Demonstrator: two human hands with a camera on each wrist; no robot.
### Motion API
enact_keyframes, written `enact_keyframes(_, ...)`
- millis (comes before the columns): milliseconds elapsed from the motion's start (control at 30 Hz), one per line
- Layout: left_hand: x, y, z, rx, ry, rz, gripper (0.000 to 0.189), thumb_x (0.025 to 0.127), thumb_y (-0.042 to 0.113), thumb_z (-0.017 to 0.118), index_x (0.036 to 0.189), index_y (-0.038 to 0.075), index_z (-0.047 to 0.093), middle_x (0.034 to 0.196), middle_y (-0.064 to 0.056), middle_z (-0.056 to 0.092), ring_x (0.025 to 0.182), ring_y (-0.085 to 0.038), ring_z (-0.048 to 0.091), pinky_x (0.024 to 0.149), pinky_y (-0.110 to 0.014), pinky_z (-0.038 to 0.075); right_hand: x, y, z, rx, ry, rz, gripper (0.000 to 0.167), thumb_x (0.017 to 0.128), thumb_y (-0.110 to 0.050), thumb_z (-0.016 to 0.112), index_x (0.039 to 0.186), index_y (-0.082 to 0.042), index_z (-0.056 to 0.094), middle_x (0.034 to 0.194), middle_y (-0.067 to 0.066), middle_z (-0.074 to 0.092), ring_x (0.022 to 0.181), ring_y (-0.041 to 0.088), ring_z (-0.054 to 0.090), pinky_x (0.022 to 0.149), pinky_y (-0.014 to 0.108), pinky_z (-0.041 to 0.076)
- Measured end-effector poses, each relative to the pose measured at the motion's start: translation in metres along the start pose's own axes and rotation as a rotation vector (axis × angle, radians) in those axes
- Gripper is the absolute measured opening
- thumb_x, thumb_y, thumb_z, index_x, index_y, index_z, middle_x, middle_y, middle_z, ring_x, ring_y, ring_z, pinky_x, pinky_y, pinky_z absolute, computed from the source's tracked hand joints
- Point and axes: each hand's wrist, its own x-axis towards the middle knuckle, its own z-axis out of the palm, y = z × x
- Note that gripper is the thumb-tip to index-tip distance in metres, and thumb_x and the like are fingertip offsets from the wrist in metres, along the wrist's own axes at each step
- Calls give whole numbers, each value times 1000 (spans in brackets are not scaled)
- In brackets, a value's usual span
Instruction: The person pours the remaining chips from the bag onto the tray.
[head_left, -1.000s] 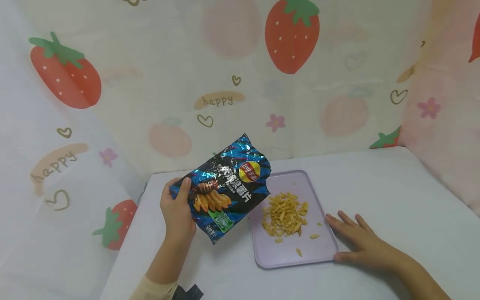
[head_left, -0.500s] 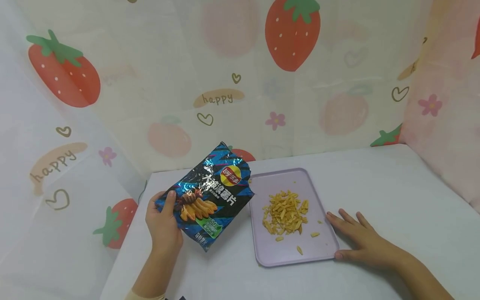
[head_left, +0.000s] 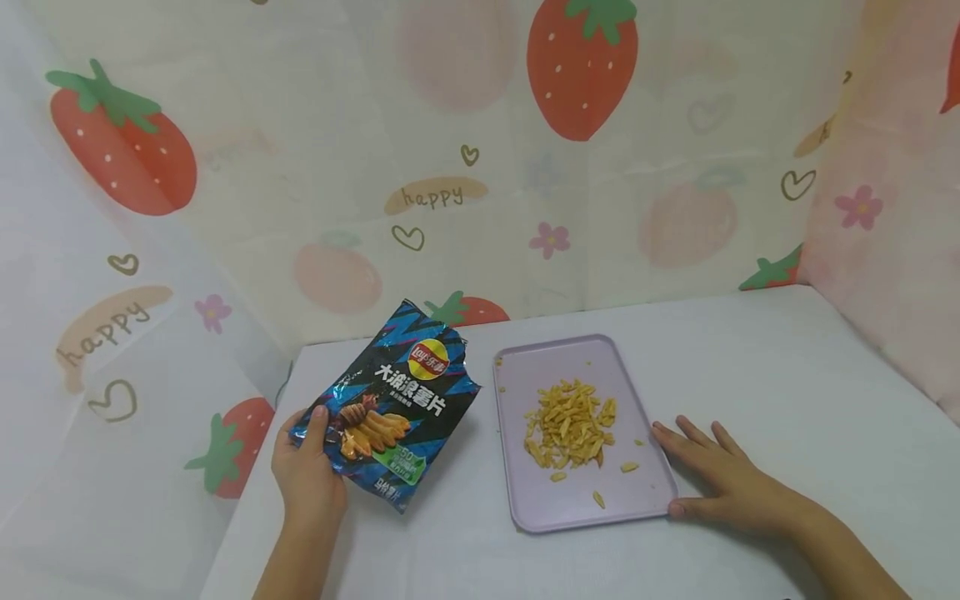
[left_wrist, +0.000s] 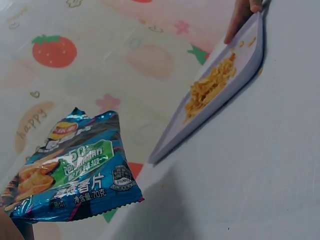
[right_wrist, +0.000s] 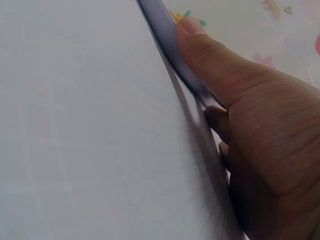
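Observation:
A blue and black chip bag with a torn top edge is tilted over the left part of the table. My left hand grips its lower left corner, thumb on the printed front; the other fingers are hidden behind. Right of the bag lies a lilac tray with a heap of yellow chips in its middle and a few loose ones around. My right hand touches the tray's right edge with thumb and fingertips, its fingers spread. In the right wrist view the thumb lies against the tray's side.
A white cloth covers the table. Behind and to the left stands a curtain printed with strawberries, and a pinkish one closes off the right side. A few crumbs lie near the tray's upper left corner.
My left hand has drawn the chip bag left and down, away from the tray, so the tray's left edge now shows in full. The right hand has stayed at the tray.

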Motion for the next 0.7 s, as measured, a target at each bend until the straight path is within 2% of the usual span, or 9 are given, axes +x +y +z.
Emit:
enact_keyframes(167, 8, -5, -9, -34, -4, -7, 53, 94, 44, 70, 135, 19, 49, 139, 0, 52, 129, -16, 55, 94, -20, 53, 1, -2, -1, 11, -15, 21, 95, 86, -60, 73, 162, -22, 32, 163, 9, 38, 156, 1, 2, 122, 27, -18)
enact_keyframes(367, 12, -16, -17, -27, -6, -37, 53, 95, 43, 68, 136, 17, 47, 149, -5, 46, 136, -16, 51, 99, -19, 50, -1, 1, 1, 2, -11, 8, 94, 86, -60, 73, 162, -23, 31, 163, 9, 39, 155, -3, 1, 121, 24, -18)
enact_keyframes(533, 12, -22, -19, -47, -12, -73, 42, 97, 38, 68, 130, 19, 49, 141, -2, 50, 132, -15, 53, 98, -19, 51, -2, 3, 3, -26, 7, -15, 94, 86, -60, 73, 162, -22, 32, 162, 9, 41, 153, -7, -1, 120, 21, -18)
enact_keyframes(700, 14, -25, -22, -68, -43, -98, 32, 102, 28, 64, 127, 16, 48, 134, 0, 51, 129, -14, 53, 98, -20, 51, 0, 2, 2, -7, -18, 15, 94, 86, -62, 71, 162, -26, 30, 164, 7, 38, 154, -6, -2, 120, 21, -19)
